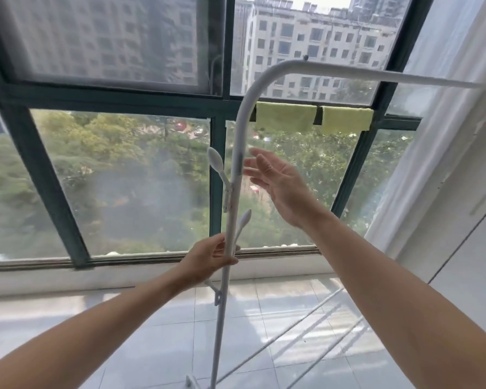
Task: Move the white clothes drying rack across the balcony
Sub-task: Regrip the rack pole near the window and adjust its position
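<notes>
The white metal clothes drying rack (237,153) stood on the pale tiled balcony floor (157,327), close to the floor's window edge. Its upright tube rose from the bottom of the view, curved over near the top, and ran off as a horizontal bar toward the right wall. Short white pegs with rounded tips (216,161) branched from the upright at several heights, and thin lower rails (306,321) slanted across the floor toward the right.

The left hand (211,258) was wrapped around the upright about halfway up, fingers curled round the tube just below one of the pegs. The right hand (278,183) was spread wide, palm facing the tube and fingers extended, just beside the upright higher up and not touching it.

Behind the rack, a dark green framed window (219,175) ran the length of the floor's far edge. Two yellow-green cloths (286,119) hung side by side over the frame's horizontal bar, right of the upright. A sheer white curtain (432,122) hung along the right side.
</notes>
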`<move>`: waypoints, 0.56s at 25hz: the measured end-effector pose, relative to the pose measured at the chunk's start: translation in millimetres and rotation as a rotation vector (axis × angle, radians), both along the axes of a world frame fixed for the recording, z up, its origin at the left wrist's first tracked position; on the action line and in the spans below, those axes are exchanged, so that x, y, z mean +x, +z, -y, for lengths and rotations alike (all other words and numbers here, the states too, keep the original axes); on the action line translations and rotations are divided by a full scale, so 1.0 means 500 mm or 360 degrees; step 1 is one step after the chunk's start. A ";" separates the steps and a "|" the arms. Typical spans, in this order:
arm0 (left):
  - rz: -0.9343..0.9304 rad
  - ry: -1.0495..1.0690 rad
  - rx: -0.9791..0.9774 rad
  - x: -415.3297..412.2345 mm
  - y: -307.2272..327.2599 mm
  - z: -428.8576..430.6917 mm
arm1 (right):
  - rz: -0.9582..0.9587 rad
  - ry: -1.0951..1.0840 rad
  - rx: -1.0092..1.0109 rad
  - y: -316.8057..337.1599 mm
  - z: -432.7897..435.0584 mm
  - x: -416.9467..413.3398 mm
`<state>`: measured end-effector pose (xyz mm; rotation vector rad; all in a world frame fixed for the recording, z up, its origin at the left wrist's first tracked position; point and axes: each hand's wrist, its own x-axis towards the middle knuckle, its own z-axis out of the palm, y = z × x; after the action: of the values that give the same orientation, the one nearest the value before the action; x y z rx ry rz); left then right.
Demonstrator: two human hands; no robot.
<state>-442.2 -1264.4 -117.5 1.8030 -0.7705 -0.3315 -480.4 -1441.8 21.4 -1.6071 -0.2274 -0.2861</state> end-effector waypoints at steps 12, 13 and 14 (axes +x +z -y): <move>0.0016 0.0276 -0.0018 0.021 0.026 0.040 | 0.0102 0.0166 0.0052 0.071 -0.026 0.055; 0.0018 0.0292 -0.0012 0.028 0.029 0.041 | 0.0101 0.0164 0.0053 0.075 -0.026 0.063; 0.0015 0.0314 -0.0018 0.036 0.031 0.042 | 0.0101 0.0157 0.0050 0.079 -0.027 0.072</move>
<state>-424.0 -1285.4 -101.9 1.8537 -0.5938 -0.1890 -444.3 -1428.2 61.0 -1.5519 -0.3481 -0.2639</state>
